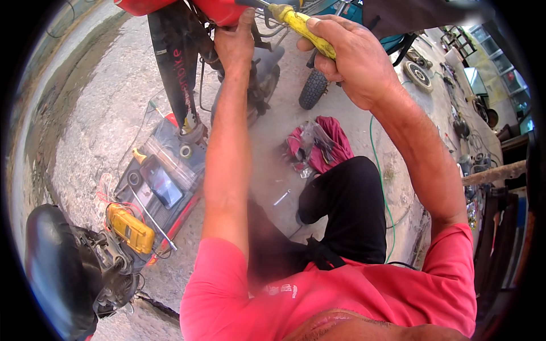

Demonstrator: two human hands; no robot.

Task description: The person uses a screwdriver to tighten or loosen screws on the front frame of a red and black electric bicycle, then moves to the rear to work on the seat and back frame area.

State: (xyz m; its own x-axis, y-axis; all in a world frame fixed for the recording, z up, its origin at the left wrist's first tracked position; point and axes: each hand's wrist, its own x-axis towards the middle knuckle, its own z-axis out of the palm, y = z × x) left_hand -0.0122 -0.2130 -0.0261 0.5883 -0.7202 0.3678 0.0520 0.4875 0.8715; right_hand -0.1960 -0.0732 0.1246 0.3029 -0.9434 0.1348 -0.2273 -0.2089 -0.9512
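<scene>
Largest before us is the red machine (224, 12), its body cut off by the upper edge of the view. A grey tray (193, 187) with a red edge lies on the ground, nearer to us than the red machine and off to its left. A magenta cloth (336, 136) is bunched up on the ground, nearer to us than the red machine and to its right; a treaded tyre (313, 89) stands to the machine's right.

Of our hands, the right hand (355, 59) is closed around a yellow-handled screwdriver (307, 33), just right of the red machine, the shaft pointing toward it. Our left hand (234, 48) reaches up against the red machine's underside, thumb raised; its other fingers are hidden, so we cannot tell how far it is closed or whether it grips anything.

Smaller still, left of the red machine and nearer to us, we see a yellow boxy device (131, 227) beside a dark phone (162, 183), then a small silver wrench (281, 197) to the machine's right.
</scene>
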